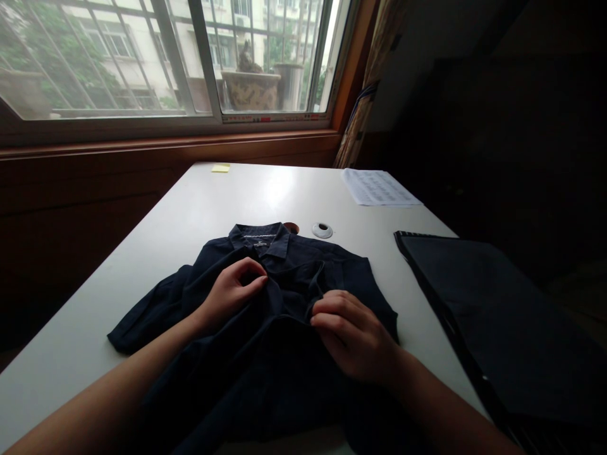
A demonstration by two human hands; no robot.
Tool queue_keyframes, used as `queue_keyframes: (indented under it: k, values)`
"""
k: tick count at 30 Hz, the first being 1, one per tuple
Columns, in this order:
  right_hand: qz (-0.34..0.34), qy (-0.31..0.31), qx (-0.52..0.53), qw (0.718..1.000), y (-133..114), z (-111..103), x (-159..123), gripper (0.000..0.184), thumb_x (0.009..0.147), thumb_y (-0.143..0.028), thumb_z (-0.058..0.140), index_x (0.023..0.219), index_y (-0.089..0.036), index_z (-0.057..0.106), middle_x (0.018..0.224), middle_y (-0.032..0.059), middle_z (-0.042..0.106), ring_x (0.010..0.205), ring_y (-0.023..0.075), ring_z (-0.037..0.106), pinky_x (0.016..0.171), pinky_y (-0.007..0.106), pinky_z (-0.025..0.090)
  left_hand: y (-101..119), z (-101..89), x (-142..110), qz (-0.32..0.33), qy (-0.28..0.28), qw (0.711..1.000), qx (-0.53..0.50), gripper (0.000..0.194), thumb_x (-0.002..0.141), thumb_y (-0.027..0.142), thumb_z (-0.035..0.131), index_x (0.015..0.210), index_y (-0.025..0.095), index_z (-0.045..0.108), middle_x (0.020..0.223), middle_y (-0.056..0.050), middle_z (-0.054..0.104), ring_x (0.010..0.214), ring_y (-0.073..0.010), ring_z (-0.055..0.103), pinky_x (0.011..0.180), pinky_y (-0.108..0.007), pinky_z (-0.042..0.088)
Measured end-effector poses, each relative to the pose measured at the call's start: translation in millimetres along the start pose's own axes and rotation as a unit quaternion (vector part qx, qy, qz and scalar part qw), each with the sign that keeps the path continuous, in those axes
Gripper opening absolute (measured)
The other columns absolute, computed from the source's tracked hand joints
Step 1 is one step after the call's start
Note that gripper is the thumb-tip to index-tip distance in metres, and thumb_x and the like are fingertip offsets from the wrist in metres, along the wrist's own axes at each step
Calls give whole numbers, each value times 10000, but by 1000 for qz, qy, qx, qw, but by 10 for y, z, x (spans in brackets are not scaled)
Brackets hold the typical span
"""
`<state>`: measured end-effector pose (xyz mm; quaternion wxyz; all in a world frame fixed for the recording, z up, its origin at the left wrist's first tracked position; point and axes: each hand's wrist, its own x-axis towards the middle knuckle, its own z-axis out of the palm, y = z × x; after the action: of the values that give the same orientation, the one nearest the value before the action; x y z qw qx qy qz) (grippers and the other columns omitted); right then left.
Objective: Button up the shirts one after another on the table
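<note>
In the head view, a dark navy shirt (284, 354) lies spread on the white surface (156, 234), its collar toward the window (165, 63) and its front rumpled, while the left hand (232, 287) pinches the cloth just below the collar between thumb and fingers and the right hand (353, 332) grips a raised fold of the front. Beyond the collar are a round grommet (322, 230) and, near the far edge, a yellow sticky note (220, 168) and printed papers (379, 188); a dark flat item (502, 316) lies to the right of the shirt.
</note>
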<state>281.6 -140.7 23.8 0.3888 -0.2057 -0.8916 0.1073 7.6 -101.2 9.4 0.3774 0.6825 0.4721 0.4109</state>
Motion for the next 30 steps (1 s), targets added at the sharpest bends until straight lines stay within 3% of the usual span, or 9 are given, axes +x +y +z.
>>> queue_keyframes:
  k: [5, 9, 13, 21, 27, 30]
  values:
    - [16, -41, -31, 999, -34, 64, 41, 200, 863, -110, 665, 1059, -149, 667, 919, 74, 610, 951, 219, 566, 1001, 458, 506, 3, 10, -13, 12, -8, 1000, -10, 124, 894, 286, 670, 941, 173, 652, 929, -32, 668, 881, -175, 621, 781, -262, 485]
    - [20, -84, -59, 995, 5, 124, 32, 304, 911, -111, 599, 1204, -167, 660, 861, 50, 616, 924, 207, 554, 1073, 492, 450, -19, 10, -15, 26, -22, 999, -20, 115, 901, 282, 666, 938, 173, 654, 921, -29, 662, 878, -170, 616, 787, -261, 477]
    - [25, -98, -70, 992, 25, 136, 22, 297, 918, -133, 603, 1194, -216, 673, 873, 35, 642, 914, 202, 548, 1053, 499, 437, -19, 16, -7, 33, -31, 999, -29, 112, 900, 278, 668, 935, 172, 656, 914, -26, 659, 881, -167, 615, 798, -259, 470]
    - [13, -71, -66, 995, 21, 114, 11, 154, 905, -104, 614, 1006, -191, 691, 953, 53, 680, 907, 197, 570, 853, 382, 485, 3, -6, -9, 23, -32, 998, -49, 133, 896, 293, 676, 927, 165, 657, 913, -31, 650, 884, -171, 603, 802, -261, 464]
    - [20, -27, -92, 995, 53, 44, -12, 227, 901, -73, 605, 1074, -199, 678, 961, 56, 684, 856, 186, 594, 802, 370, 494, -28, -50, 3, 3, -20, 997, -79, 164, 895, 326, 679, 914, 166, 649, 906, -34, 631, 878, -175, 589, 792, -265, 470]
    - [22, -6, -85, 996, 70, 43, -27, 274, 896, -48, 600, 1110, -201, 679, 959, 58, 680, 849, 183, 599, 789, 360, 509, 45, -62, 17, 39, -17, 998, -52, 142, 899, 310, 667, 913, 169, 665, 931, -50, 602, 894, -186, 583, 784, -276, 480]
